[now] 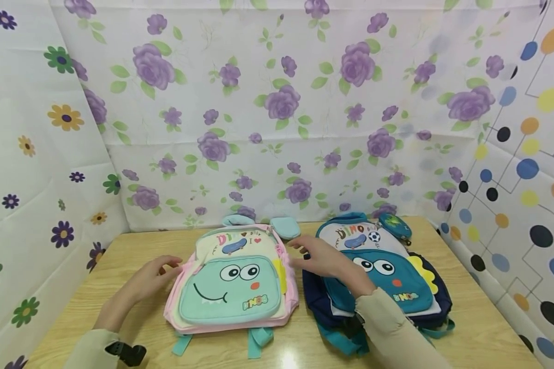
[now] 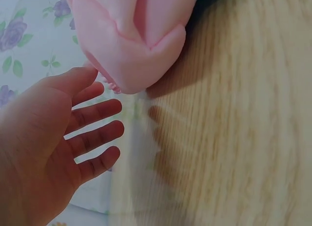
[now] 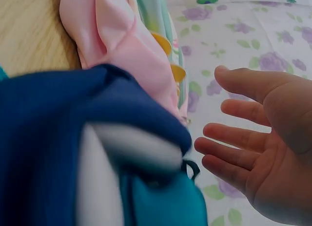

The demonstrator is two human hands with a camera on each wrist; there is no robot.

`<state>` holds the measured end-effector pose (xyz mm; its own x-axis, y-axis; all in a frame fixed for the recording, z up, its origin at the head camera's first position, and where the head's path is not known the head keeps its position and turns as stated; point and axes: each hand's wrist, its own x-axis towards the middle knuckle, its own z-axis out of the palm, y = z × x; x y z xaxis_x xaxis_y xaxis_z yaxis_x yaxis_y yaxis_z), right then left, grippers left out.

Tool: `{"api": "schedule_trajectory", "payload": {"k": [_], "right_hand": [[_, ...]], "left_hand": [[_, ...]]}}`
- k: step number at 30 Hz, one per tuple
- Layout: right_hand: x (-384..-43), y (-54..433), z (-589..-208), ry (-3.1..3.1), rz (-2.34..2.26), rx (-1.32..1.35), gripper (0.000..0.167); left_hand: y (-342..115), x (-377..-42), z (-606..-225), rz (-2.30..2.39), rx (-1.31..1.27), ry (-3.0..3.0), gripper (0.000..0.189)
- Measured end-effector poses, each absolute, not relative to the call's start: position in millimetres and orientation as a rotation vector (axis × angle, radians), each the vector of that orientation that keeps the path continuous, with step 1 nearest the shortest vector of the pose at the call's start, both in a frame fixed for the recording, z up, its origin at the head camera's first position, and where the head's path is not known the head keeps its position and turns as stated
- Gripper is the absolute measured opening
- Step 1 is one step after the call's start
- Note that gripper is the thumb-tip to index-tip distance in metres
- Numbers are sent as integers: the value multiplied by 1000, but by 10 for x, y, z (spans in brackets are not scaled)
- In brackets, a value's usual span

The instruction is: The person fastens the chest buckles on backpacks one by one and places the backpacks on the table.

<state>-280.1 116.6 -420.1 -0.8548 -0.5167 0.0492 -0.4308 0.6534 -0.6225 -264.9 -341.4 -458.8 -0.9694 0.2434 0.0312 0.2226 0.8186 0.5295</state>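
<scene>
A pink and mint children's backpack (image 1: 231,287) with a cartoon dinosaur face lies on the table, front up. My left hand (image 1: 154,277) is at its left edge, fingers spread and relaxed; in the left wrist view the thumb is right at the pink side (image 2: 131,46). My right hand (image 1: 320,256) reaches over the navy and teal dinosaur backpack (image 1: 374,277), its fingertips near the pink bag's upper right edge. The right wrist view shows that hand (image 3: 258,143) with loose fingers and nothing in its grasp.
The wooden table (image 1: 480,307) holds both bags side by side, their straps hanging toward the front. A mint pouch (image 1: 285,227) and a teal round pouch (image 1: 394,226) lie at the bags' tops. A floral cloth (image 1: 258,102) hangs behind; patterned cloths cover both sides.
</scene>
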Motion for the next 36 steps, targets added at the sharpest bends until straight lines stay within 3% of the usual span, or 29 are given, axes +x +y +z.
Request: {"api": "schedule_trajectory", "payload": {"k": [18,36], "right_hand": [[-2805,821,-4284,2658,-916,-792,61],[-2798,538,-4401,2648,-777,-829,56]], "left_hand": [[-3466,-2667,-4671,933,380,2904,45],[-3451,-2664,-4675,953,317,2836,54]]}}
